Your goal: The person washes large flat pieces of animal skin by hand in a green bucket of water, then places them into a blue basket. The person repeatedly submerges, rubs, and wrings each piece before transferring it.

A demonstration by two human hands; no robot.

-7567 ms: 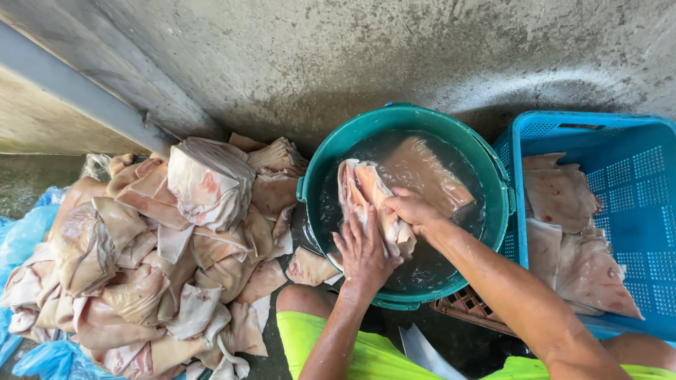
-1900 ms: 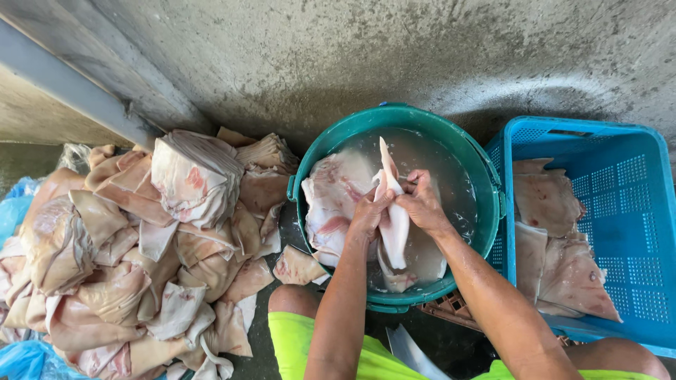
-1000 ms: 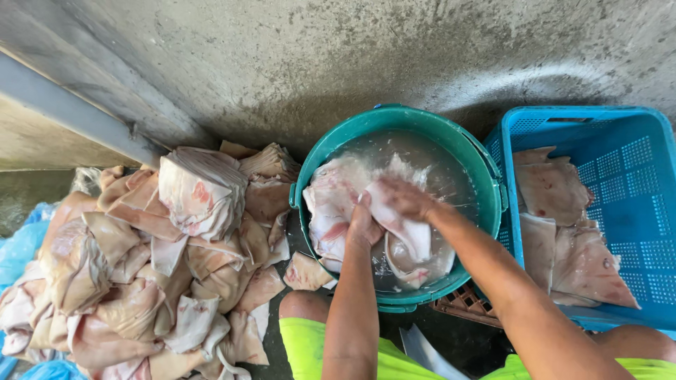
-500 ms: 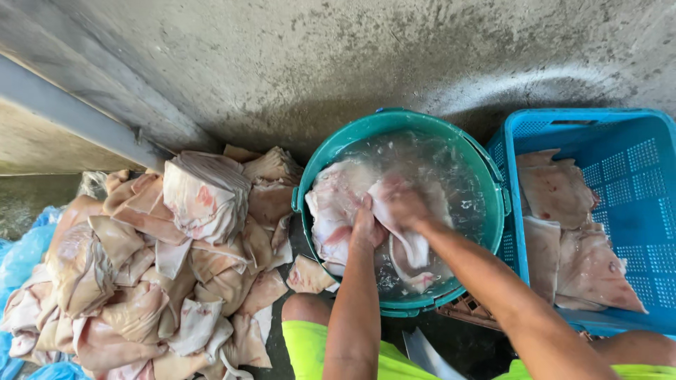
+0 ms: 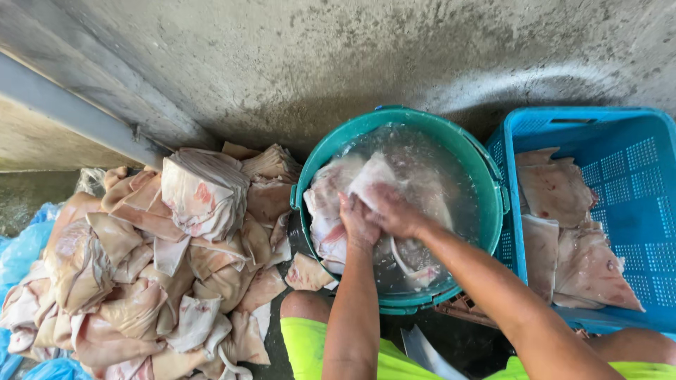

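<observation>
Both our hands, left [image 5: 358,224] and right [image 5: 391,210], now lower, clenched around one pale meat piece [image 5: 373,177] in one green bucket [image 5: 486,176], beside one blue crate [image 5: 634,141].

No packages, labels, signs or screens appear around the green tub [image 5: 486,176]; the nearest thing to wrapping is crumpled blue plastic sheeting [image 5: 21,253] far to its left, plain and unmarked, under heaped pale pieces.

A heap of pale skin pieces [image 5: 162,260] lies left; blue crate [image 5: 627,134] right.
</observation>
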